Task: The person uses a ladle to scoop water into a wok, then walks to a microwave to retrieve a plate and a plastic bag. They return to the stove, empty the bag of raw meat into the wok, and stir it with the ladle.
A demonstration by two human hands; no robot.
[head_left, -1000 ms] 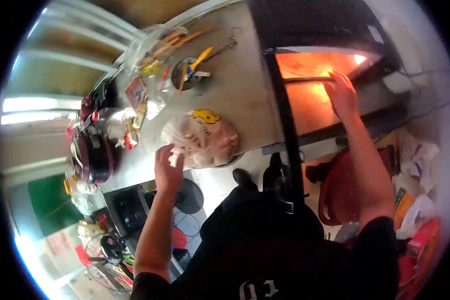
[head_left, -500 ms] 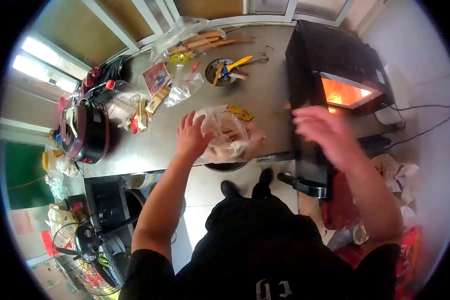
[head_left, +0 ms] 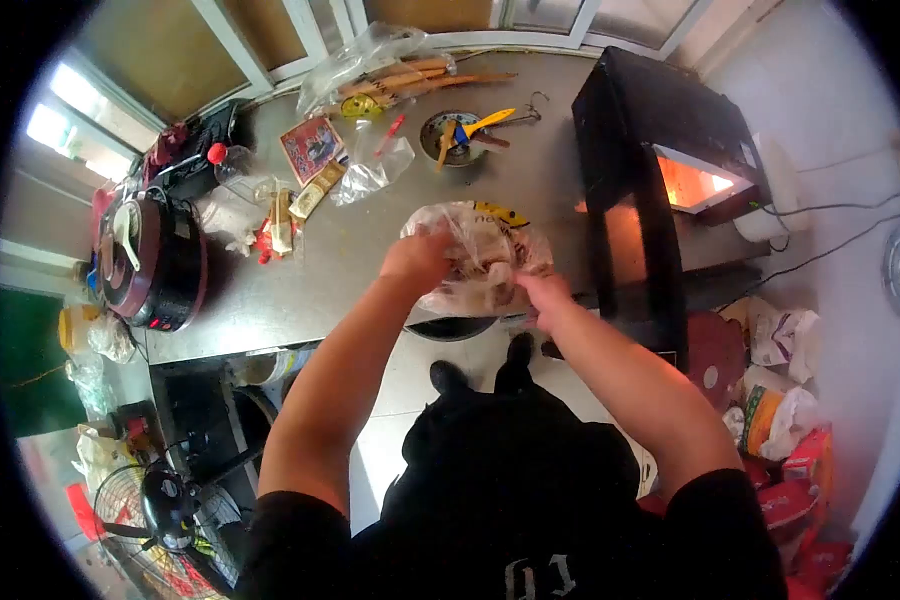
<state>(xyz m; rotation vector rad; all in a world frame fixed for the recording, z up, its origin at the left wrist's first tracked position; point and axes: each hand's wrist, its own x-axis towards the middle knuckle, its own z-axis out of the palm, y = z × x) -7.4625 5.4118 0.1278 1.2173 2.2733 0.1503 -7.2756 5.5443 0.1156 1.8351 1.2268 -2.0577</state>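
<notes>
A clear plastic bag point(head_left: 485, 235) with yellow and dark print sits at the front edge of the metal counter, over a dark round pan rim point(head_left: 452, 328). What the bag holds is hard to make out. On its left side is my left hand point(head_left: 422, 260), its fingers partly hidden in the plastic. My right hand point(head_left: 545, 298) is at the bag's lower right, fingers closed on the plastic.
A black oven point(head_left: 660, 140) with a glowing window stands at the right. Behind the bag are a bowl point(head_left: 450, 138) with a yellow brush point(head_left: 490, 122) and bagged long brown items point(head_left: 410, 80). A dark cooker point(head_left: 155, 262) is at the left.
My right hand has moved left from in front of the oven to the bag. My left hand has gone from open above the bag's left side onto the plastic. The view has shifted slightly.
</notes>
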